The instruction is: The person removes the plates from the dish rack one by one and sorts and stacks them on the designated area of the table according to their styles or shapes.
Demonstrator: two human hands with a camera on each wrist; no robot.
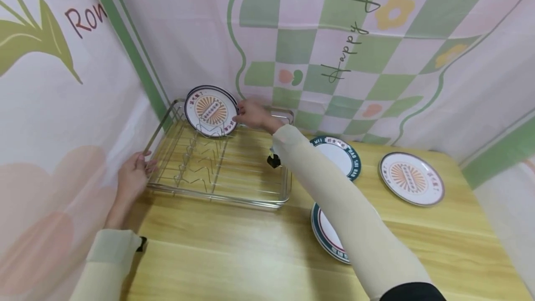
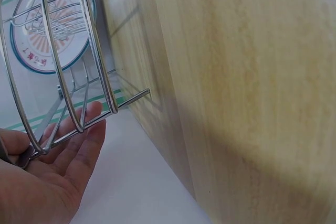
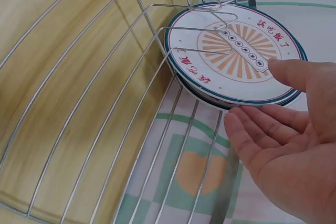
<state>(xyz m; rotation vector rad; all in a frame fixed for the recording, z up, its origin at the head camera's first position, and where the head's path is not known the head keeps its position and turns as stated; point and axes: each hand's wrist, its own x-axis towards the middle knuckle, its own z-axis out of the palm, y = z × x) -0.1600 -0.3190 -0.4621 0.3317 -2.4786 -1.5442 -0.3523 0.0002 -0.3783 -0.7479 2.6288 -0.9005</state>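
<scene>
A wire dish rack stands on the table at the left. At its back left corner, white plates with an orange sunburst print lean upright, one close behind another. My right hand pinches the front plate's right rim; the right wrist view shows the thumb on the printed face and the fingers at the rim's rear edge. My left hand grips the rack's left side near its front corner. In the left wrist view, the fingers curl under the metal rods.
Right of the rack lie a green-rimmed plate, more green-rimmed plates stacked nearer me and partly behind my right sleeve, and a sunburst plate farther right. Printed cloth hangs behind and at the left.
</scene>
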